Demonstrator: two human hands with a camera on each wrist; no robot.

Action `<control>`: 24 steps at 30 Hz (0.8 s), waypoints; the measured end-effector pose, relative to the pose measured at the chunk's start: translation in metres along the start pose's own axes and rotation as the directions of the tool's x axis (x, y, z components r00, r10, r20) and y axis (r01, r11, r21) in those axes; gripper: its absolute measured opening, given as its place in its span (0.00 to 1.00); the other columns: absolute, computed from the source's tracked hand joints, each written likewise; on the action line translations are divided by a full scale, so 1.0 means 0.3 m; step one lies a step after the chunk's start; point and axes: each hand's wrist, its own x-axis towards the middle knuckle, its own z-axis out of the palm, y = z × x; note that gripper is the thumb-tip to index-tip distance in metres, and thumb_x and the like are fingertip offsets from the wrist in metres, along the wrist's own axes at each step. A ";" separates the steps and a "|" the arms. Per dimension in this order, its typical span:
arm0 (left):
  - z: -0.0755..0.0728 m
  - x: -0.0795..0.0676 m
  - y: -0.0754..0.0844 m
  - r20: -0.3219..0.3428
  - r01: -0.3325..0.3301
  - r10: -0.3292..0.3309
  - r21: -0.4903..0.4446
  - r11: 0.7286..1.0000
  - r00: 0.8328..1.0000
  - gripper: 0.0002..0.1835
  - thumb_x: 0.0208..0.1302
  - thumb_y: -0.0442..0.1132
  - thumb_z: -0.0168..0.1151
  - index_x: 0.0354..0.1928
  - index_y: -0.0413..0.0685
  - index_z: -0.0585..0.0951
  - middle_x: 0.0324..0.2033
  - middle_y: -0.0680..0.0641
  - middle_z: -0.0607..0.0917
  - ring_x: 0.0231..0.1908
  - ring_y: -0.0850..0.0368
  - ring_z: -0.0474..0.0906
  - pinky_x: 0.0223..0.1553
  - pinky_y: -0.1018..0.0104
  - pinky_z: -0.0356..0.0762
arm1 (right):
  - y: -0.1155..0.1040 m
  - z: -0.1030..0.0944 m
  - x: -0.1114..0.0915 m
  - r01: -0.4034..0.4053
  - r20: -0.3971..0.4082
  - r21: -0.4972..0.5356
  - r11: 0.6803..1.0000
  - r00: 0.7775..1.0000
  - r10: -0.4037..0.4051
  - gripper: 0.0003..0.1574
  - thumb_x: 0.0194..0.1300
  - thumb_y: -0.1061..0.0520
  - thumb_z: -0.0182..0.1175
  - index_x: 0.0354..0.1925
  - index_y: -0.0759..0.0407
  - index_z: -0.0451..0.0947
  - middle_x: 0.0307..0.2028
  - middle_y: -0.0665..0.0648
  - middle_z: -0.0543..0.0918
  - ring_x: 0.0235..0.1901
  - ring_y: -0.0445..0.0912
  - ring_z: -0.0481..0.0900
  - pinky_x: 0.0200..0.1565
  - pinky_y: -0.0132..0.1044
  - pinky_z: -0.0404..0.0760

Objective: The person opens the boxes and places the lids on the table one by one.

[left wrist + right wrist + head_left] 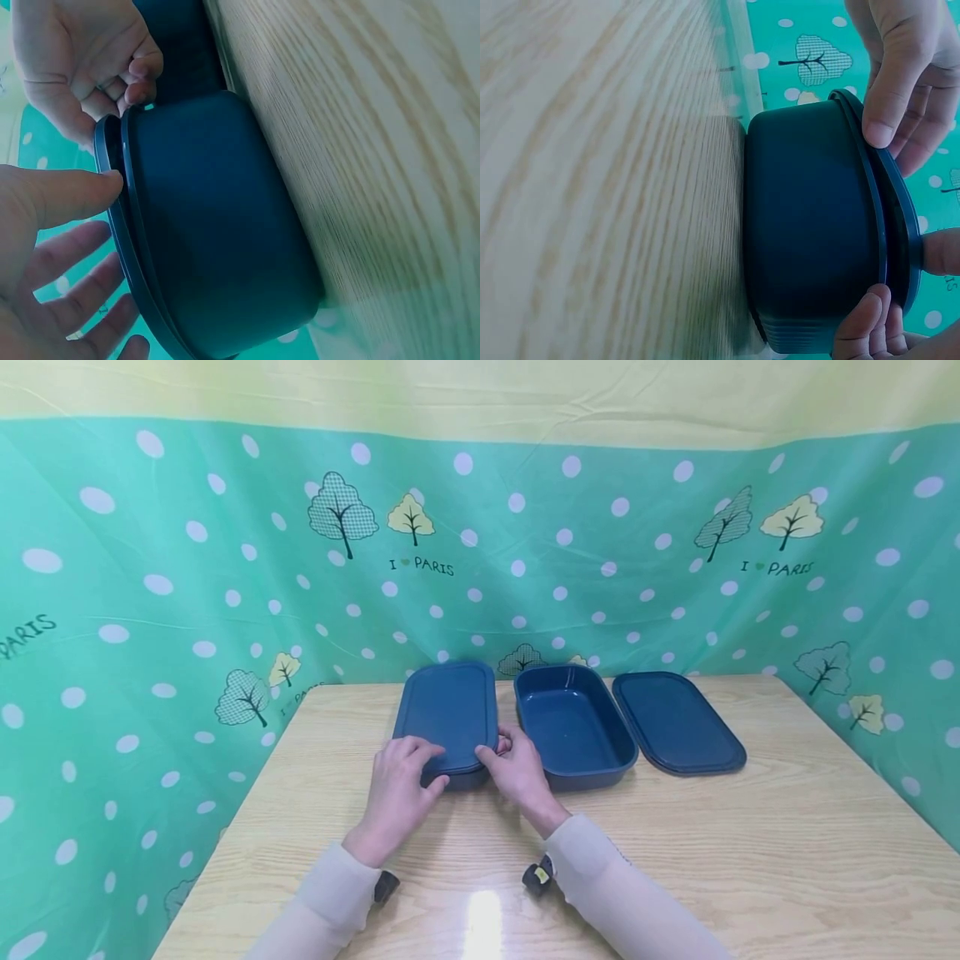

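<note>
A dark blue rectangular lid (450,706) lies over a matching food container (217,217). At the near right corner a narrow gap shows between lid and container rim. My left hand (401,781) holds the lid's near left edge, thumb against the front edge and fingers over the top. At the near right corner my right hand (517,768) grips the lid, thumb on top and the other fingers curled at the side below its edge. Both hands also show in the right wrist view, left hand (911,82) above and right hand (885,330) below.
An uncovered blue container (573,727) stands just right of the lidded one, its inside visible. Beside it, a second blue lid (678,722) lies flat on the wooden table (675,852). A green dotted curtain (525,552) hangs behind and along both sides.
</note>
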 end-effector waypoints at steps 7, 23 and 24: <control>0.002 -0.002 0.005 0.003 -0.006 0.006 0.021 1.000 1.000 0.17 0.44 0.35 0.77 0.40 0.46 0.85 0.37 0.49 0.80 0.42 0.48 0.71 0.45 0.54 0.67 | 0.002 0.001 0.002 0.008 0.002 0.005 1.000 1.000 -0.008 0.29 0.61 0.55 0.64 0.58 0.65 0.71 0.30 0.52 0.72 0.29 0.44 0.72 0.31 0.35 0.71; 0.011 -0.004 0.016 0.024 0.021 -0.022 0.038 0.999 0.999 0.15 0.46 0.34 0.76 0.39 0.47 0.86 0.36 0.49 0.81 0.41 0.49 0.72 0.42 0.58 0.67 | 0.003 -0.002 0.001 0.011 0.004 0.005 1.000 1.000 -0.011 0.30 0.61 0.55 0.64 0.58 0.65 0.70 0.30 0.53 0.72 0.28 0.44 0.71 0.30 0.35 0.71; 0.011 -0.005 0.016 0.029 0.023 -0.025 0.042 0.999 0.999 0.15 0.46 0.34 0.76 0.39 0.47 0.86 0.36 0.50 0.81 0.41 0.49 0.72 0.42 0.59 0.67 | 0.003 -0.002 0.001 0.012 0.003 0.005 1.000 1.000 -0.012 0.30 0.61 0.54 0.64 0.58 0.65 0.70 0.31 0.53 0.72 0.28 0.44 0.71 0.30 0.35 0.71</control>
